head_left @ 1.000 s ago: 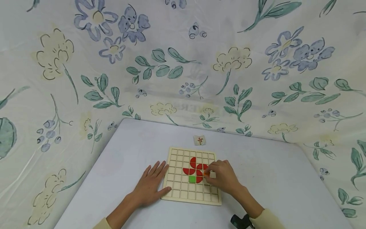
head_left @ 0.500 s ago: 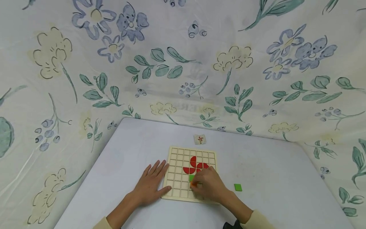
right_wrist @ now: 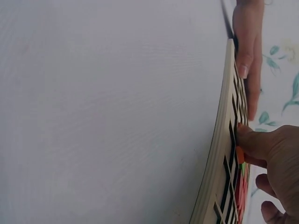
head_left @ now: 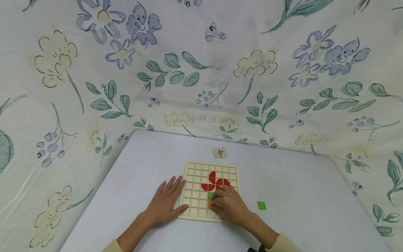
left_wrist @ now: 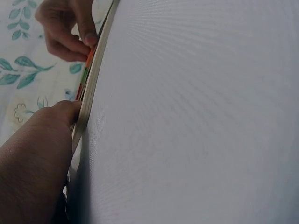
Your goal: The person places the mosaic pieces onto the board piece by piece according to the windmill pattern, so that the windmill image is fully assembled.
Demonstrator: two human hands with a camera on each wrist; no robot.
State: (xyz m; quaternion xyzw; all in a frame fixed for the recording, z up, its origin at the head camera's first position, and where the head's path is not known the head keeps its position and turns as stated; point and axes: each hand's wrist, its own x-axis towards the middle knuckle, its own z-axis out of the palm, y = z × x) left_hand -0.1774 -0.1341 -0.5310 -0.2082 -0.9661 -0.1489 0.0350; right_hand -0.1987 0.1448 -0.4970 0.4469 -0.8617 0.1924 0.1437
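Observation:
A pale wooden grid board (head_left: 194, 202) lies on the white table. My left hand (head_left: 165, 203) rests at its left edge, fingers straight and spread, thumb on the near corner. Over the lower middle cells my right hand (head_left: 231, 206) pinches an orange tile (head_left: 209, 204), which sits at the cell just below a green tile (head_left: 210, 195). Part of the orange tile is covered by the fingers; in the right wrist view the thumb touches the orange tile (right_wrist: 240, 155). Several red rounded pieces (head_left: 212, 177) form a pinwheel above, partly hidden by the right hand.
A loose green square tile (head_left: 262, 205) lies on the table right of the board. Behind the board is a small pattern card (head_left: 219, 153) with a red figure on a grid. Floral cloth (head_left: 182, 98) hangs beyond the table's far edge.
My right hand has moved left and down with the orange tile, from beside the red pieces to below the placed green tile. The loose green tile came into view. The left hand stayed put.

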